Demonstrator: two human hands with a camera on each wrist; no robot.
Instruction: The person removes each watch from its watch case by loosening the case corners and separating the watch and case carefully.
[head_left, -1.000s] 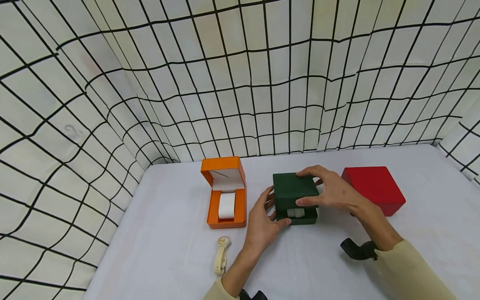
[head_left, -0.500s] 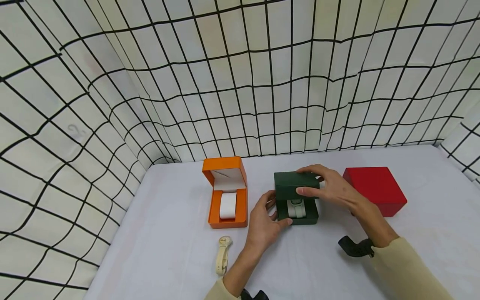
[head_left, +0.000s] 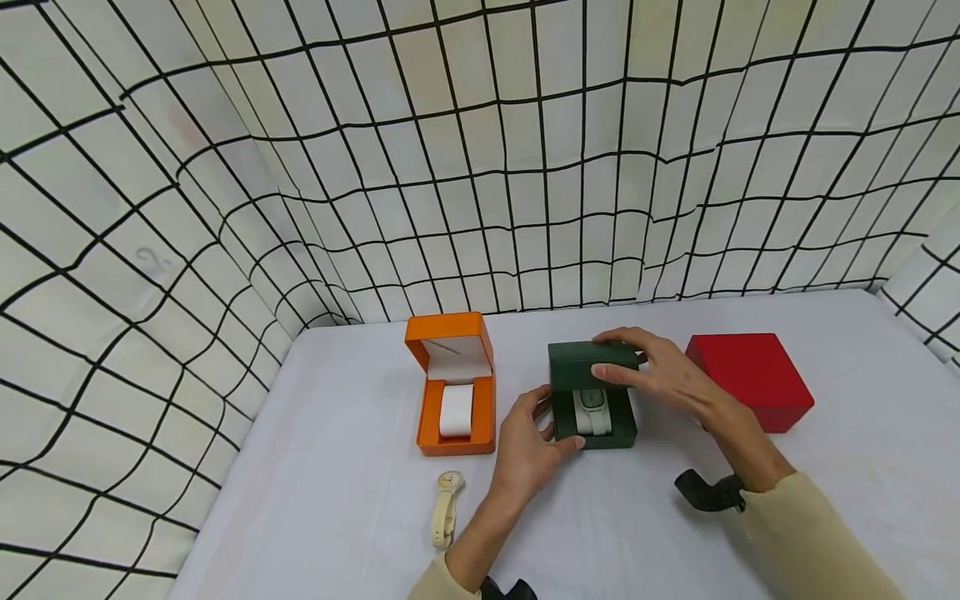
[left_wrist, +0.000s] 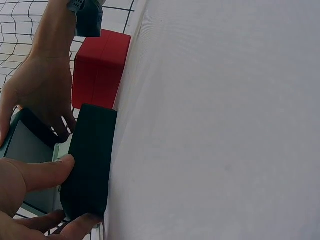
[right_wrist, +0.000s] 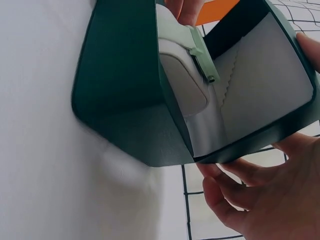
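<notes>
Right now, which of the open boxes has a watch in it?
The green box, held by the left hand and the right hand: a pale watch sits inside. The orange box, to its left, shows only a white cushion.

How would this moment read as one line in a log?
left hand: holds dark-green square box; right hand: holds its open lid; inside: pale-green watch

right sleeve (head_left: 813,533): pale beige | left sleeve (head_left: 442,581): matching beige | right wrist unit (head_left: 708,492): black, curved

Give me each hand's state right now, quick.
Left hand: closed, holding the green box by its base.
Right hand: closed, holding its lid.
</notes>
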